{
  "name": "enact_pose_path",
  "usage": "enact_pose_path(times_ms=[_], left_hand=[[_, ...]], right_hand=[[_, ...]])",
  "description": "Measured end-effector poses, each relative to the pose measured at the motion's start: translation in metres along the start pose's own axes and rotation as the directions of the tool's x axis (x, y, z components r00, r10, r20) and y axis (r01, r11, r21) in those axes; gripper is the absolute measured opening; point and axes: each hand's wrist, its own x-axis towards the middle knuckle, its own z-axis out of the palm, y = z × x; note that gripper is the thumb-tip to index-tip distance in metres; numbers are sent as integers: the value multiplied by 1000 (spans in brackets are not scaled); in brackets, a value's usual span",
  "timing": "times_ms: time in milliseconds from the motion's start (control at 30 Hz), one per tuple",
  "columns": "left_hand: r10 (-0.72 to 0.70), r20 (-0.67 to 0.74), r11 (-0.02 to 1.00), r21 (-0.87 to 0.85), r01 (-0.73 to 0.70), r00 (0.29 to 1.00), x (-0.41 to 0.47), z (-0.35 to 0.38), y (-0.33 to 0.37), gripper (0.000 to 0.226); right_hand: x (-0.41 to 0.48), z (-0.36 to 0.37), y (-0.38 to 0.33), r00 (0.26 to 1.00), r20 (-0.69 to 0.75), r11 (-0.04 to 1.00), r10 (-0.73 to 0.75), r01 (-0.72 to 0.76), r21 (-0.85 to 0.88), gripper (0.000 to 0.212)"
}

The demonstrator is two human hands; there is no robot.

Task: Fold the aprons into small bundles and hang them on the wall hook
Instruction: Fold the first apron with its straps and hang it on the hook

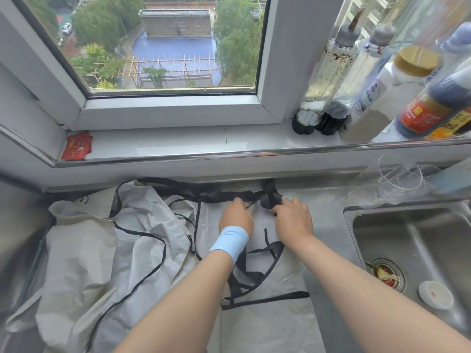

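Head cam: left hand & right hand pinch straps of apron mid-frame, pre-fold step; next prob. needs straps tucked, then folding.

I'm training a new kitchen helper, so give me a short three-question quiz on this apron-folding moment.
1. True or false: the left hand and the right hand both grip the black fabric straps of the pale grey cloth apron.
2. Which wrist wears the light blue wristband? A: left. B: right.
3. Fill in: the red paper packet lies at the ____ end of the white windowsill.
Key: 1 true; 2 A; 3 left.
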Motion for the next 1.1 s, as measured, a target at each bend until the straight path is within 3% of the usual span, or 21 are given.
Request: enact_pose_path(times_ms=[67,100,167,233,300,400,467,533,567,633,700,767,833,900,933,1000,1100], left_hand=[[-54,-119,976,-216,27,991,0,-22,-9,19],[-38,-189,972,-235,-7,981,0,-35,-15,23],[78,-268,984,-134,-117,960,2,-58,-33,34],[162,-246,987,58,-152,956,4,-75,-53,33],[128,-190,972,221,-85,973,7,-87,-70,30],[25,-61,928,373,-1,998,11,-94,-84,44],[39,-69,894,448,-4,997,12,-92,-88,36],[10,-94,911,411,29,996,11,-89,-90,31],[-18,-110,937,346,56,994,10,-88,-90,31],[-17,-193,978,202,57,981,7,-87,-88,28],[87,-325,988,147,-41,942,2,-85,-82,16],[206,-410,974,176,-144,888,2,-81,-81,12],[276,-395,952,240,-192,876,4,-82,-80,17],[277,-240,922,340,-186,931,6,-84,-82,27],[248,-157,904,392,-170,956,8,-85,-85,33],[161,-52,888,444,-121,986,9,-88,-89,40],[190,-113,921,366,-137,975,2,-91,-92,45]], right_hand=[[3,-2,1,999,-29,996,34,-31,84,31],[5,-5,1,997,-32,985,64,-58,161,34],[11,-10,3,994,-16,953,110,-101,285,39],[16,-16,5,993,-15,944,116,-106,311,41],[19,-20,8,990,-26,948,135,-121,295,41],[21,-23,7,989,28,970,145,-148,193,29],[21,-21,6,990,88,982,107,-119,146,30],[21,-18,8,987,127,987,97,-112,116,35],[19,-18,8,990,92,988,103,-113,110,34],[14,-20,6,990,-123,990,72,-56,126,23],[5,-23,0,956,-292,994,-29,58,89,20],[-2,-19,-7,915,-369,984,-163,177,6,25],[-6,-10,-15,879,-307,931,-365,354,-91,30],[-7,-2,-22,869,-75,859,-489,465,-216,39],[-8,2,-25,884,41,845,-467,459,-274,47],[-5,4,-29,944,176,900,-279,321,-295,56],[-2,-2,-30,982,158,973,-108,136,-184,50]])
